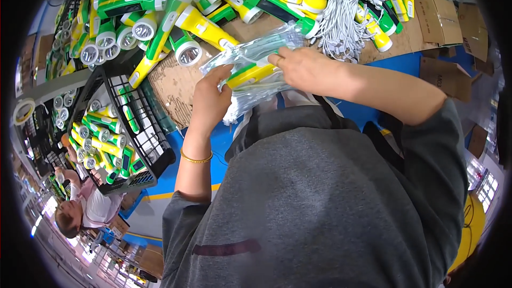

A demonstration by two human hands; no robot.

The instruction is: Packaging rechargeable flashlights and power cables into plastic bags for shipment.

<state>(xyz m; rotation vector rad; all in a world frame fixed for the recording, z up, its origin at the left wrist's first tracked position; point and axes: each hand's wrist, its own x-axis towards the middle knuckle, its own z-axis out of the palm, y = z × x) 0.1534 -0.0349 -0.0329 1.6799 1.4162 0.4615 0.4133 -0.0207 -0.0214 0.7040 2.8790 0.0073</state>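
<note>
A yellow and green flashlight lies across a stack of clear plastic bags at the near table edge. Whether it sits inside the top bag or only on it, I cannot tell. My left hand grips its left end, thumb and fingers curled around it. At the other end, my right hand is closed on the flashlight, its fingers bent over the top; part of that grip is hidden. Just beyond my hands lie more flashlights in a heap. A bundle of white charging cables rests to the right of the heap.
A black plastic crate full of flashlights stands left of the table. Brown cardboard covers the tabletop. Cardboard boxes are at the right. Another person is at the lower left, beyond the crate. A yellow rounded object is at lower right.
</note>
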